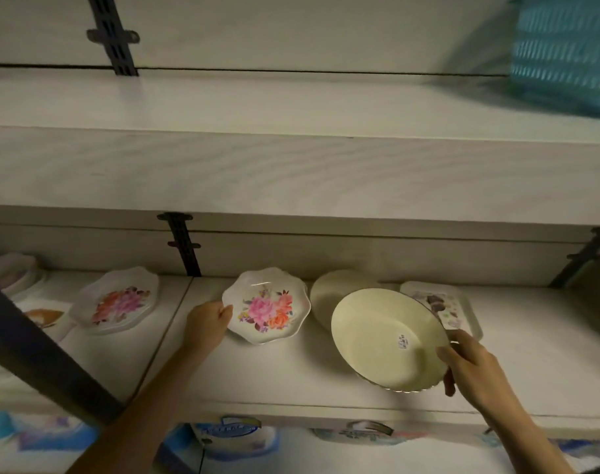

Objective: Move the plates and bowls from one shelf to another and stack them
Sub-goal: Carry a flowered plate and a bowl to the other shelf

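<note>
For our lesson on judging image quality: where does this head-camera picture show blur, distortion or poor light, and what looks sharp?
Head view: dim, yellowish light throughout; the teal basket at top right is smeared by blur; the shelf edges bow from wide-angle distortion; the flowered plate gripped by the left hand and the cream bowl held by the right hand look fairly sharp.

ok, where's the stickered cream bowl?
Cream bowl: head view, right of centre, tilted over the lower shelf in the right hand, between the floral plate and the tray.
</note>
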`<state>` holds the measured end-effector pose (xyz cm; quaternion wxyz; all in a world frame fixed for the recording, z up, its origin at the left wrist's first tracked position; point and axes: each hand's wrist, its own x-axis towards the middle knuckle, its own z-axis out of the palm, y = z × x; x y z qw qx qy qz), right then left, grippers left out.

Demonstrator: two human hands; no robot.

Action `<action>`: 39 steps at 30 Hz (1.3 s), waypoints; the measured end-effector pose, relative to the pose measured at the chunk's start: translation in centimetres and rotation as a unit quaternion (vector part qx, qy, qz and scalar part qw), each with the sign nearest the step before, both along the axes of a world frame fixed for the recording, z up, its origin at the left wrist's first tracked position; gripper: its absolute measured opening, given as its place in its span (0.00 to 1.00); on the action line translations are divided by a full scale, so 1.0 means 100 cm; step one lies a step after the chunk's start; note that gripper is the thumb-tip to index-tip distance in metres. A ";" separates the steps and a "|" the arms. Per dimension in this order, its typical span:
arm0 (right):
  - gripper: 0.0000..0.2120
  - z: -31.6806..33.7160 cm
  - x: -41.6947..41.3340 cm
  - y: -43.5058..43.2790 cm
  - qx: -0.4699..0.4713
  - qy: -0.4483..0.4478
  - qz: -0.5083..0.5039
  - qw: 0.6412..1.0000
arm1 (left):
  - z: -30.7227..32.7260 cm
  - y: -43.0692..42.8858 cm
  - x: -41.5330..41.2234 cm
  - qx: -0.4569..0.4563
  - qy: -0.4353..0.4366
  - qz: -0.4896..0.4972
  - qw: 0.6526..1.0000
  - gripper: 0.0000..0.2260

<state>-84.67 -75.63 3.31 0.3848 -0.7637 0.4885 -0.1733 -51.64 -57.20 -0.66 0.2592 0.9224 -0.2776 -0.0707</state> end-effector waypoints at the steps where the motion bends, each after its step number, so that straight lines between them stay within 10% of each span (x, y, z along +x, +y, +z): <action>1: 0.10 -0.001 -0.001 -0.001 0.004 -0.002 -0.002 1.000 | -0.003 -0.005 0.005 0.008 0.007 0.000 1.000 0.15; 24: 0.12 -0.020 0.056 -0.040 0.009 -0.033 -0.023 0.999 | -0.004 -0.016 0.013 0.009 0.008 0.007 1.000 0.10; 39: 0.14 -0.057 0.109 -0.058 -0.038 0.098 -0.016 0.994 | 0.031 0.048 -0.034 -0.002 -0.021 -0.069 0.997 0.04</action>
